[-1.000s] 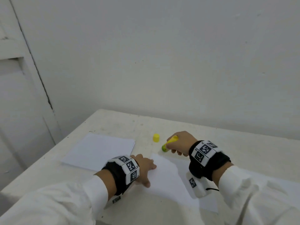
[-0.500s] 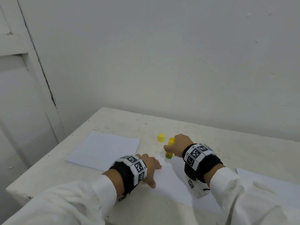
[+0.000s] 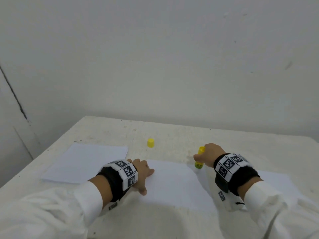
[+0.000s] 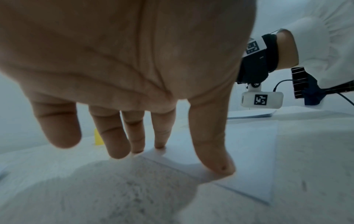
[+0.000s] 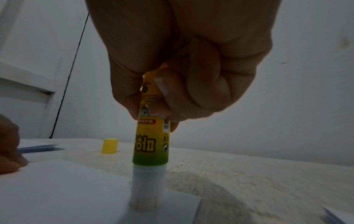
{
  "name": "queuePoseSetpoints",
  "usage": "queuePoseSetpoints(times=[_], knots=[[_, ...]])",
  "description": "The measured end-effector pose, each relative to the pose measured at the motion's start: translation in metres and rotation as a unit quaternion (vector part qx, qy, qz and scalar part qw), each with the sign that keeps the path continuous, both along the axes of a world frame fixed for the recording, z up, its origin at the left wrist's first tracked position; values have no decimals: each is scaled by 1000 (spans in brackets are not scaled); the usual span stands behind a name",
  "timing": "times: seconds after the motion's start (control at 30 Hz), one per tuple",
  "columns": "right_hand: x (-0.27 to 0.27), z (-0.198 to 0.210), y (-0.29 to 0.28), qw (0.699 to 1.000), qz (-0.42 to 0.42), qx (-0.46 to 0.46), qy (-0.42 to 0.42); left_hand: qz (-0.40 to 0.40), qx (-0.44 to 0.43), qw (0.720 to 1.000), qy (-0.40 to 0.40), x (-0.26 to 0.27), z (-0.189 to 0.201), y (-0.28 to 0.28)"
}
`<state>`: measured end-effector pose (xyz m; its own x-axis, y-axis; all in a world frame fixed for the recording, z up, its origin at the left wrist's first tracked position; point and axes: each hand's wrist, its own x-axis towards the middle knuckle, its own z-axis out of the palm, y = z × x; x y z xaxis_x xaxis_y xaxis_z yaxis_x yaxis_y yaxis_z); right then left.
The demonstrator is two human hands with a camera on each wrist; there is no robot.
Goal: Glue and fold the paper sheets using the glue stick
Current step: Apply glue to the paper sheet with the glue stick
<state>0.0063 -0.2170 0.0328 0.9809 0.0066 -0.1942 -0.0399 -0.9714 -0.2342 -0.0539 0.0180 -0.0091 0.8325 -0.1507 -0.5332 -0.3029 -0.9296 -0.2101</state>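
A white paper sheet (image 3: 174,185) lies flat on the table in front of me. My left hand (image 3: 143,175) presses its left edge with straight fingers (image 4: 212,153); the same sheet (image 4: 247,160) shows under them in the left wrist view. My right hand (image 3: 209,155) grips a yellow-green glue stick (image 3: 199,160) upright. The stick (image 5: 151,145) has its white tip pressed down on the far right corner of the sheet (image 5: 63,191). The yellow cap (image 3: 150,143) stands alone on the table beyond the sheet and is also seen as the cap (image 5: 109,145) in the right wrist view.
A stack of white paper (image 3: 86,163) lies to the left on the rough white table (image 3: 172,135). More paper (image 3: 276,180) lies to the right under my right forearm. A plain wall stands close behind the table's far edge.
My right hand has carried the glue stick rightward along the sheet's far edge and stood it more upright on the right corner. The left hand stays pressed on the sheet.
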Motion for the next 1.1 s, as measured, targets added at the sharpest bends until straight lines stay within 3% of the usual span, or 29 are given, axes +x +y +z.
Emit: queuePoseSetpoints(times=[0.13, 0.27, 0.4, 0.5, 0.67, 0.83, 1.1], knots=[[-4, 1, -7, 1000, 3, 26, -9, 11, -15, 1000, -1, 1, -1, -1], [-13, 8, 0, 993, 10, 90, -78, 28, -37, 999, -9, 0, 1, 0], [-21, 9, 36, 985, 100, 139, -24, 94, -65, 993, -10, -1, 4, 7], [-28, 2, 72, 974, 176, 138, 21, 121, -57, 991, -2, -1, 7, 10], [-32, 1, 109, 970, 219, 100, 6, 121, -50, 991, 10, -4, 12, 10], [-32, -10, 116, 968, 235, 82, 25, 111, -28, 993, 13, -6, 15, 8], [-71, -4, 112, 933, 348, 76, 46, 73, -50, 995, 34, -6, 18, 9]])
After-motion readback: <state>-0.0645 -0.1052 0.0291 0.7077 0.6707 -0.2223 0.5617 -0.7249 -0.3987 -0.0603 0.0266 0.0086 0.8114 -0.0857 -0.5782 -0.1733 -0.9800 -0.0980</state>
